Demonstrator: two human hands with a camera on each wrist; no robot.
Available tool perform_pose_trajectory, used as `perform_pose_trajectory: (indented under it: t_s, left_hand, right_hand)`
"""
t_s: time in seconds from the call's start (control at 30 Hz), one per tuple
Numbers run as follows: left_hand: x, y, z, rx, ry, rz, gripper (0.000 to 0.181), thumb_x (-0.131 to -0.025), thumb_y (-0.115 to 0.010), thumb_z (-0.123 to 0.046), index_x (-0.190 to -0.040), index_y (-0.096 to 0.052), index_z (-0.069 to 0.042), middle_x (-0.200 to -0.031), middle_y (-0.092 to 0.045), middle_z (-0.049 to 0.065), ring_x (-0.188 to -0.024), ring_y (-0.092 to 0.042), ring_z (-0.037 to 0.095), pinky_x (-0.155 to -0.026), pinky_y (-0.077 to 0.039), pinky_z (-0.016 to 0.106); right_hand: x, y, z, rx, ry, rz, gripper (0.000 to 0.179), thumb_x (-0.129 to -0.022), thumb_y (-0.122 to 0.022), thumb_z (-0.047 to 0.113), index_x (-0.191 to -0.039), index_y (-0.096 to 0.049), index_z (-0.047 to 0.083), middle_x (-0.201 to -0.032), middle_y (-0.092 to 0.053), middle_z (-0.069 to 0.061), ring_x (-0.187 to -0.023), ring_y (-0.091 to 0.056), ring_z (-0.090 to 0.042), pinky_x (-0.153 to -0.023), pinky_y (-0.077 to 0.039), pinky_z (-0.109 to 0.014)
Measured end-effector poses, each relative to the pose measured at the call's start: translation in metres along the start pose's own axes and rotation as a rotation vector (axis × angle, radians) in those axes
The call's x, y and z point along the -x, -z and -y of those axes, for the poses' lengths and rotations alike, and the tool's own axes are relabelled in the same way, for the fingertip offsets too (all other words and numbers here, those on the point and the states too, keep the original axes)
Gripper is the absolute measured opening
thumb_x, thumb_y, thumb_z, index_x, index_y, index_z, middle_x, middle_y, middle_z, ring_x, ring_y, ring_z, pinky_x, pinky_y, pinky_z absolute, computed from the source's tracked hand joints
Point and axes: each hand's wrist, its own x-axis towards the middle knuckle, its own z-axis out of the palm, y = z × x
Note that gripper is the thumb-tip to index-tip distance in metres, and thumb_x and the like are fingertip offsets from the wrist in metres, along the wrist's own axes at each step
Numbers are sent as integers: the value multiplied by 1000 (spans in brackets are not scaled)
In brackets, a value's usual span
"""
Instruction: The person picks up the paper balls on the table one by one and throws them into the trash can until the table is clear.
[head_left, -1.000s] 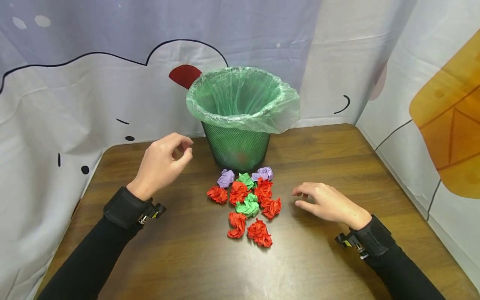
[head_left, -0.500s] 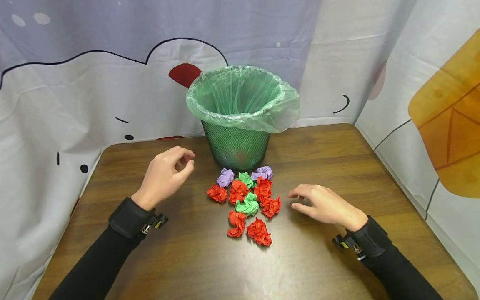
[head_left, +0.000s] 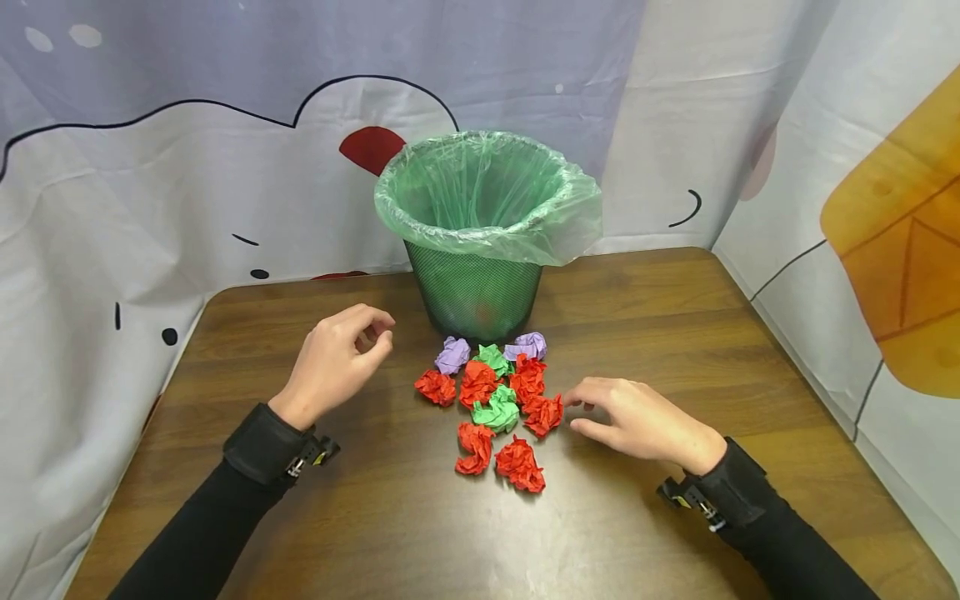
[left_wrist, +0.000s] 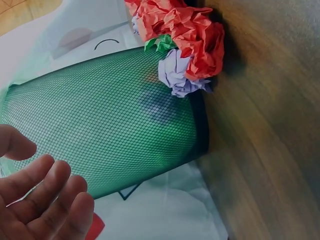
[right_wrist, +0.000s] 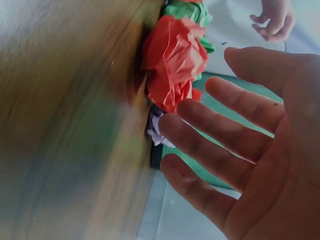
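Note:
Several crumpled paper balls lie in a cluster on the table, among them a red paper ball (head_left: 542, 415), a green paper ball (head_left: 497, 410) and a purple paper ball (head_left: 453, 356). Right behind them stands a mesh wastebasket (head_left: 476, 292) lined with a green plastic bag (head_left: 495, 240). My right hand (head_left: 637, 417) hovers just right of the red ball at the cluster's right side, fingers loosely bent; whether a fingertip touches it I cannot tell. Left of the cluster my left hand (head_left: 333, 362) is held above the table, fingers relaxed and holding nothing. The left wrist view shows its fingers (left_wrist: 45, 195) before the basket.
A brown wooden table (head_left: 420, 533) carries everything. Printed curtain cloth (head_left: 225, 192) hangs behind it and along the right side. Two more red paper balls, including a front red ball (head_left: 520, 465), lie nearest the front. Blurred colours show through the basket's mesh.
My left hand has come down and slightly toward the front right. My right hand has moved left, closing in on the nearest red paper ball. The paper balls and basket have stayed put.

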Motion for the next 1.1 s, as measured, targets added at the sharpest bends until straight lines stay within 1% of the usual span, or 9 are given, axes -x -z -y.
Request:
perform_pose_trajectory:
  t_s: [0.1,0.3,0.5,0.77,0.93,1.1]
  left_hand:
    - [2,-2,0,1,9,8,12,-91,-62,-14,-99,-71,-15,-89,-65,-5,-76,-61,11,-68,-51,31]
    - [3,-4,0,10,13,11,12,-91,-62,-13,-99,-71,-15,-88,-65,-6,-75,-59,8,-68,-51,30]
    - [4,-7,-1,14,13,14,11,-91,-62,-14,-98,-71,-15,-87,-64,-6,-74,-60,11,-67,-50,30]
    - [8,-10,1,16,20,23,12,-91,-62,-13,-98,-71,-14,-87,-64,-6,-73,-61,13,-66,-50,30]
    - [11,-13,1,27,27,33,11,-91,-63,-14,-98,-71,-15,-87,-64,-6,-74,-62,13,-67,-50,30]
    - [13,-16,2,32,25,32,11,-91,-62,-14,-97,-71,-16,-87,-64,-7,-73,-62,14,-66,-50,30]
  right_hand:
    - [-1,-2,6,8,33,-7,25,-94,-70,34,-118,-69,24,-108,-68,10,-92,-65,-8,-82,-54,-33]
    - [-4,-5,19,21,129,-33,26,-94,-70,34,-117,-69,21,-110,-69,9,-99,-67,-9,-86,-55,-34]
    - [-7,-9,32,59,198,-44,38,-95,-66,44,-123,-68,20,-113,-69,9,-102,-66,-6,-87,-55,-34]
    - [-13,-21,47,103,256,-7,50,-87,-71,54,-127,-65,25,-122,-65,13,-106,-64,-5,-88,-54,-34]
    - [-16,-27,50,113,281,25,55,-85,-72,58,-129,-64,25,-123,-65,11,-109,-65,-7,-88,-55,-35]
    - [-20,-33,54,146,308,46,61,-84,-72,60,-133,-63,24,-120,-63,10,-105,-65,-8,-84,-55,-35]
